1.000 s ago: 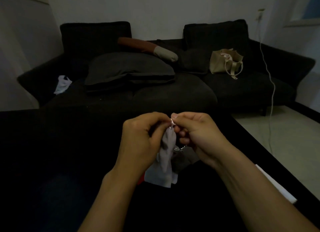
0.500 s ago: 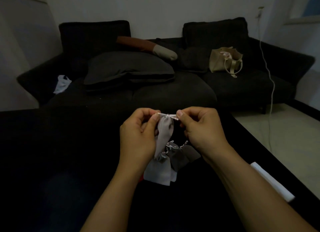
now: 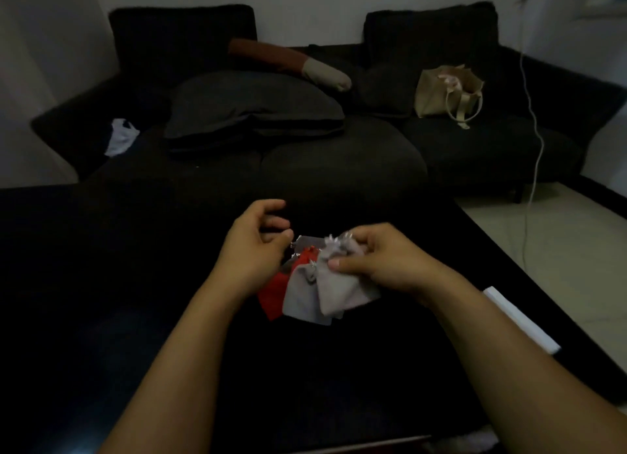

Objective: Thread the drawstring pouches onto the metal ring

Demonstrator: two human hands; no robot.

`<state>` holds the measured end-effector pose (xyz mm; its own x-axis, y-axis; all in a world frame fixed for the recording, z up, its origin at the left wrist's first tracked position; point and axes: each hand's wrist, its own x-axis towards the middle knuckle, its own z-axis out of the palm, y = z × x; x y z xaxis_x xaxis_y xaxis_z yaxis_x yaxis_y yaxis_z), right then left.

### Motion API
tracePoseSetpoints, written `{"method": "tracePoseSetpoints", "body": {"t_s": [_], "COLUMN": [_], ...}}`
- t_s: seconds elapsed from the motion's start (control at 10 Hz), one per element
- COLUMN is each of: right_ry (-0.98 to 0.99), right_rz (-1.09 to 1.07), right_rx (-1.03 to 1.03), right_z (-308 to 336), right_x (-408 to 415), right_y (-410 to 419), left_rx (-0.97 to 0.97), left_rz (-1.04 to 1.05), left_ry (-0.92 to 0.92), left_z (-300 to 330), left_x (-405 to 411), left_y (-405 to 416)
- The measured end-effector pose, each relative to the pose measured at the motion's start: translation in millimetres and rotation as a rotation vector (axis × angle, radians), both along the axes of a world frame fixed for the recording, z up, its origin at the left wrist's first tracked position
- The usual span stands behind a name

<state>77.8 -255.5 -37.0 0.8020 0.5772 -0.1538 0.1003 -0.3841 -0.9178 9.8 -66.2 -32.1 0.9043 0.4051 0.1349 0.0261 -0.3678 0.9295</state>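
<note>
Grey and red drawstring pouches [image 3: 315,284] lie bunched near the middle of the dark tabletop [image 3: 101,284], toward its far edge, their gathered necks pinched in the right hand [image 3: 376,260]; the metal ring is too dim to make out. The left hand [image 3: 252,238] hovers just beside them, fingers loosely curled and holding nothing. This looks like a pause between threadings, so the next move likely calls for finding another loose pouch and feeding its cord onto the ring.

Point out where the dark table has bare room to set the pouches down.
Bare: the dark table left of the left hand, and between the forearms. Crowded: the pouches under the right hand, and the white object at the right edge.
</note>
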Motion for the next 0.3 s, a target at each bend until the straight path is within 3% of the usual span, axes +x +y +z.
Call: {"method": "tracePoseSetpoints", "body": {"t_s": [0.1,0.2,0.3], "right_ry": [-0.238,-0.44,-0.571], "right_rz": [0.048,0.02,-0.038], "right_rx": [-0.321,-0.42,-0.374], "right_z": [-23,-32,-18], "right_x": [8,10,11], "right_y": [7,11,8], "left_rx": [0.151,0.315,0.417], "left_rz": [-0.008,-0.081,-0.047], "left_ry": [0.058,0.126,0.078], "left_z": [-5,-9,-9], "left_x": [-2,-1,-2], "left_y": [9,4,-1]}}
